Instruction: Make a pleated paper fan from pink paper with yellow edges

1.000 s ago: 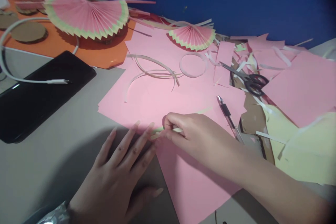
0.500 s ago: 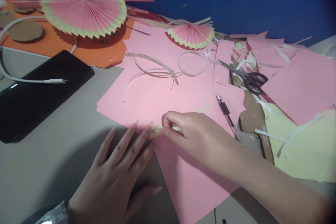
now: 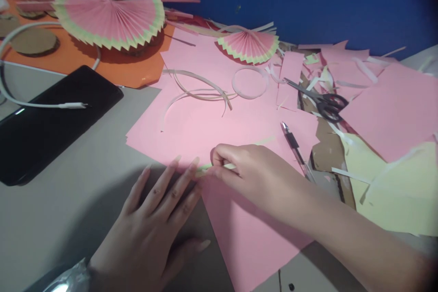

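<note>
My left hand (image 3: 153, 223) lies flat on the grey table with its fingers stretched out, the fingertips on the near corner of a large pink paper sheet (image 3: 205, 127). My right hand (image 3: 249, 171) is curled, its thumb and fingers pinched on a thin pale yellow-green paper strip (image 3: 263, 140) that lies across the pink sheet. The strip's near end shows at my left fingertips. A black pen (image 3: 294, 146) lies just right of my right hand.
Two pink pleated fans with yellow-green edges (image 3: 109, 18) (image 3: 249, 45) lie at the back. Curled paper strips (image 3: 201, 91) and a paper ring (image 3: 249, 83) rest on the pink sheet. Scissors (image 3: 321, 100), pale yellow sheets (image 3: 393, 191), a black phone (image 3: 51, 118) and a white cable (image 3: 44, 105) surround it.
</note>
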